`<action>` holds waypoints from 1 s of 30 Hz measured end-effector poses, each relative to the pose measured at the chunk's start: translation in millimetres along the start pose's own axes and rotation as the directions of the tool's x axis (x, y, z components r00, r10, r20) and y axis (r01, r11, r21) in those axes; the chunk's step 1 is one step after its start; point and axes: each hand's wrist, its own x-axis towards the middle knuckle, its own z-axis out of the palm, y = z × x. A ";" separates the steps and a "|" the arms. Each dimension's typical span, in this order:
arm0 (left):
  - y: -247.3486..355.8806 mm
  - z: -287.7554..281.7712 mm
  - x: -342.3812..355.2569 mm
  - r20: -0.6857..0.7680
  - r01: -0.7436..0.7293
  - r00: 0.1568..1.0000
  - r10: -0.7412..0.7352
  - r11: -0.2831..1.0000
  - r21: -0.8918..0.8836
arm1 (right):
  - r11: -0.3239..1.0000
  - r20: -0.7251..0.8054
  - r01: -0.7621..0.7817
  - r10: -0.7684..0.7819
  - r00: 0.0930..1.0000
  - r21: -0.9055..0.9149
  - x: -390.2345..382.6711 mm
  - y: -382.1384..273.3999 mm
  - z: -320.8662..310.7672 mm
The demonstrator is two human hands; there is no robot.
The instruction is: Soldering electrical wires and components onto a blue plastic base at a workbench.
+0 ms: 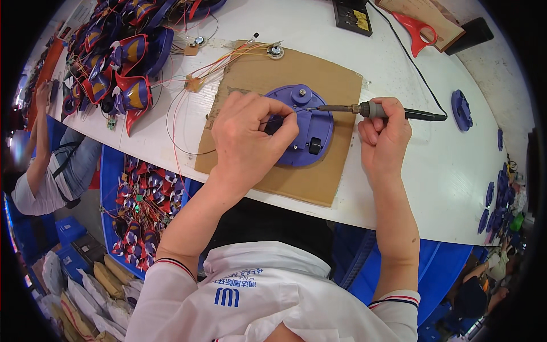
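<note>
We see the purple base [322, 128] lying on a sheet of cardboard [259, 68], most likely so that the hot work does not mark the white table [421, 171]. It sits straight in front of the person, within easy reach of both hands. The right hand [386, 137] has its fingers clamped around the grey grip of a soldering iron [379, 110], well back from the hot metal, and holds it nearly level so the tip comes in from the side to the middle of the base. Its black cord [407, 51] runs off behind, out of the way of the other hand. The left hand [245, 137] arches over the base's near left part, thumb and forefinger pinched together close to the tip, we think to steady a thin wire [196, 153]; the fingers cover the spot, so we cannot be sure just what they grip. We find the round speaker [275, 52] at the cardboard's far edge, where its coloured leads can trail leftward, clear of the iron.
</note>
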 end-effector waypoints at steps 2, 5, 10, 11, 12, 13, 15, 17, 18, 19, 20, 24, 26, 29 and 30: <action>-0.5 0.3 -0.7 -0.010 -0.035 0.999 0.035 0.999 0.013 | 1.000 -0.001 -0.003 0.003 1.000 -0.004 -0.7 -0.4 0.5; 2.6 -8.0 -3.3 0.027 0.084 0.996 -0.083 0.996 -0.023 | 1.000 -0.007 -0.017 0.017 1.000 0.006 -1.9 -1.8 1.2; 2.8 -26.8 -24.0 0.026 -0.012 1.000 0.012 1.000 0.003 | 0.999 0.071 -0.052 0.052 0.996 0.007 -13.4 -5.0 5.1; 2.9 -29.3 -28.1 0.023 -0.059 0.998 0.059 0.998 0.013 | 0.998 0.097 -0.059 0.058 0.994 0.005 -15.6 -4.8 5.9; 2.4 -30.6 -32.2 0.023 -0.055 0.998 0.054 0.998 0.019 | 0.998 0.100 -0.066 0.065 0.993 0.006 -17.4 -4.1 7.2; 0.8 -31.1 -37.6 -0.004 -0.082 0.997 0.082 0.996 0.037 | 0.999 0.116 -0.045 0.047 0.992 -0.018 -19.3 -3.3 8.7; -3.1 -31.2 -48.1 -0.059 -0.134 0.989 0.138 0.988 0.076 | 0.998 0.151 -0.001 0.011 0.988 -0.066 -22.6 -1.4 12.0; -4.7 -32.1 -52.8 -0.088 -0.155 0.983 0.164 0.983 0.098 | 0.996 0.173 0.020 -0.004 0.985 -0.091 -24.5 0.0 14.2; -5.0 -32.2 -54.1 -0.084 -0.154 0.983 0.164 0.982 0.113 | 0.995 0.171 0.024 -0.007 0.985 -0.099 -25.0 0.3 14.7; -5.2 -32.3 -55.1 -0.080 -0.153 0.983 0.164 0.980 0.128 | 0.994 0.169 0.028 -0.010 0.986 -0.106 -25.4 0.4 15.1; -5.3 -32.3 -56.1 -0.076 -0.153 0.983 0.165 0.978 0.143 | 0.993 0.167 0.033 -0.014 0.986 -0.113 -25.9 0.5 15.4; -7.0 -29.9 -59.8 -0.085 -0.147 0.983 0.164 0.974 0.172 | 0.992 0.177 0.043 -0.022 0.984 -0.115 -27.4 3.7 16.0; -7.2 -28.8 -61.2 -0.095 -0.144 0.982 0.164 0.972 0.184 | 0.993 0.186 0.049 -0.028 0.982 -0.109 -28.1 5.2 15.8; -6.3 -29.1 -61.2 -0.098 -0.152 0.980 0.173 0.969 0.194 | 0.992 0.187 0.063 -0.040 0.981 -0.114 -28.6 3.7 16.5; -6.1 -29.1 -61.1 -0.098 -0.156 0.979 0.178 0.968 0.198 | 0.991 0.187 0.069 -0.047 0.981 -0.116 -28.8 3.1 16.7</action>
